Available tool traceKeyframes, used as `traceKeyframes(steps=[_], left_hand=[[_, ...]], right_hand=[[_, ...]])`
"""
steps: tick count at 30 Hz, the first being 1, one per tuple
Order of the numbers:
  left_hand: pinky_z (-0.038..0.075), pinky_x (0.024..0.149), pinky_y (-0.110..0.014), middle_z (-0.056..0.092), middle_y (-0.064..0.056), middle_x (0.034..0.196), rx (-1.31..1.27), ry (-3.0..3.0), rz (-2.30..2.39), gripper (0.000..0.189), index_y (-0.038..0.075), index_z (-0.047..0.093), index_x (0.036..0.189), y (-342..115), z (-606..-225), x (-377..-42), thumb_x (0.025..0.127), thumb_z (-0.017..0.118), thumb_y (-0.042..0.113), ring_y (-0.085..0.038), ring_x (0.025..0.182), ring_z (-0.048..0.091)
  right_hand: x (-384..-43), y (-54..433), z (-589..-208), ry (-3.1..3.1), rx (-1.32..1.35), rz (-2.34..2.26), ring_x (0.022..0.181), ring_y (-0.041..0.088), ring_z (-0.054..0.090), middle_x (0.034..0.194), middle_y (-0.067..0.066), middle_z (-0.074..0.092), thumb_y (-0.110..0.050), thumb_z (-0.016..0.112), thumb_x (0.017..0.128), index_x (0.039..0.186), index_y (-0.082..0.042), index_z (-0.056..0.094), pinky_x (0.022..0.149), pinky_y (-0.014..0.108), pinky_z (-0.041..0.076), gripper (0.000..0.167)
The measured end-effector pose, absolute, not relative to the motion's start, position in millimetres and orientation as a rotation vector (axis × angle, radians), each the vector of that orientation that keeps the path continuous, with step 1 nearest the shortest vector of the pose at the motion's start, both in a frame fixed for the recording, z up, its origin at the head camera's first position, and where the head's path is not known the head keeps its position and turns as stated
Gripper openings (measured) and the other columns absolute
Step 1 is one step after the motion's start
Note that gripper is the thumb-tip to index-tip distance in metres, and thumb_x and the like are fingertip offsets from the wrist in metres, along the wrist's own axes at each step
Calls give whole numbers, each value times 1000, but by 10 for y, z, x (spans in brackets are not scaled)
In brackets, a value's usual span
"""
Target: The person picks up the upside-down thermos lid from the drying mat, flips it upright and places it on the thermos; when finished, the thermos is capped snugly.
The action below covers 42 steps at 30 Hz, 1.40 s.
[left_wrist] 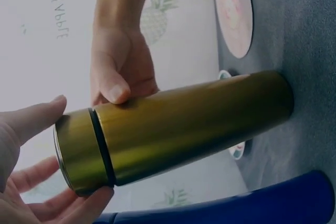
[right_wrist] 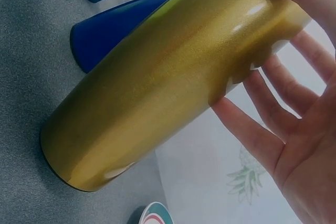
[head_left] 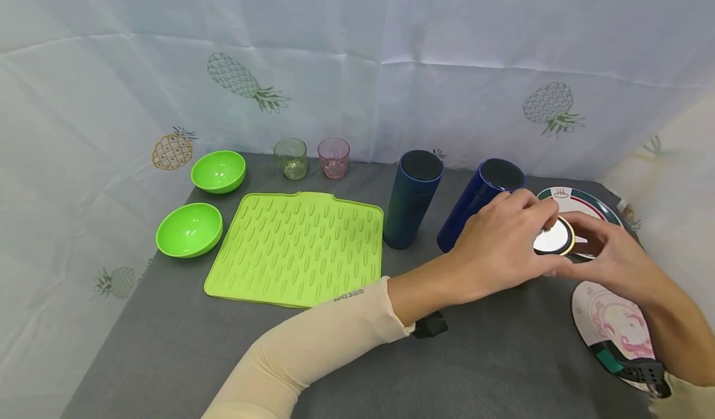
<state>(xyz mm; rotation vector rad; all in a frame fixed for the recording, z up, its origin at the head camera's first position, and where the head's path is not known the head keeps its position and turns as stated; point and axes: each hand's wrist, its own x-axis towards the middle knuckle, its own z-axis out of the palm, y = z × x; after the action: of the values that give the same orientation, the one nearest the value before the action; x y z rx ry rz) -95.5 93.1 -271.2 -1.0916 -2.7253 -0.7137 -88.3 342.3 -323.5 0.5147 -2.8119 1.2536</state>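
Observation:
A gold thermos (left_wrist: 199,124) stands between both hands, its base appearing to touch the table. Its lid (head_left: 553,239) shows a pale shiny top with a gold rim in the head view. My left hand (head_left: 505,242) grips the lid, thumb on one side and fingers on the other. Around the body just below the lid, my right hand (head_left: 614,254) holds the thermos with thumb and fingers, also seen in the right wrist view. A dark ring separates lid and body; whether the lid is loose I cannot tell. Left of the hands stands a blue thermos (head_left: 469,208).
A dark teal-blue thermos (head_left: 410,202) stands beside a lime drying mat (head_left: 301,245). Two green bowls (head_left: 219,172) sit at the left, with a green glass (head_left: 292,158) and a pink glass (head_left: 334,158) behind. A green-rimmed plate (head_left: 600,207) and a pink-patterned plate (head_left: 614,319) lie right.

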Motion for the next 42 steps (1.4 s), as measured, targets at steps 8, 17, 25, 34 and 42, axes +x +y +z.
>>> traceKeyframes(steps=[8,17,25,34,42], left_hand=[[40,72,-7,64,18,108,-1204,-2658,-777,34,26,64,102,901,-2698,-1059,83,82,48,3,88,51],[38,86,-4,66,15,115,-1474,-2618,-1108,26,22,68,99,861,-2741,-1245,81,85,30,3,103,54],[37,90,-1,64,12,136,-1535,-2640,-1232,24,21,69,96,874,-2746,-1303,79,85,19,6,116,52],[39,87,-4,57,13,134,-1307,-2694,-1018,40,26,62,111,906,-2751,-1096,82,85,40,3,113,52],[39,62,-11,54,14,115,-1013,-2771,-818,47,29,55,105,945,-2722,-907,81,77,64,-1,101,48]], right_hand=[[-886,3398,-3235,-2805,515,1260,97,-6,65,119,-15,65,15,84,65,132,-9,60,81,4,49,74],[-884,3405,-3226,-2816,505,1277,100,-8,65,128,-18,61,15,83,66,139,-11,57,77,7,52,82],[-874,3397,-3227,-2789,540,1282,102,-9,65,132,-17,59,18,84,63,142,-8,55,79,7,52,88],[-869,3435,-3246,-2793,507,1251,93,-6,65,118,-18,63,16,83,65,133,-13,59,82,3,49,77],[-888,3426,-3266,-2832,510,1213,98,-10,62,122,-23,60,10,85,69,136,-21,58,83,2,47,79]])
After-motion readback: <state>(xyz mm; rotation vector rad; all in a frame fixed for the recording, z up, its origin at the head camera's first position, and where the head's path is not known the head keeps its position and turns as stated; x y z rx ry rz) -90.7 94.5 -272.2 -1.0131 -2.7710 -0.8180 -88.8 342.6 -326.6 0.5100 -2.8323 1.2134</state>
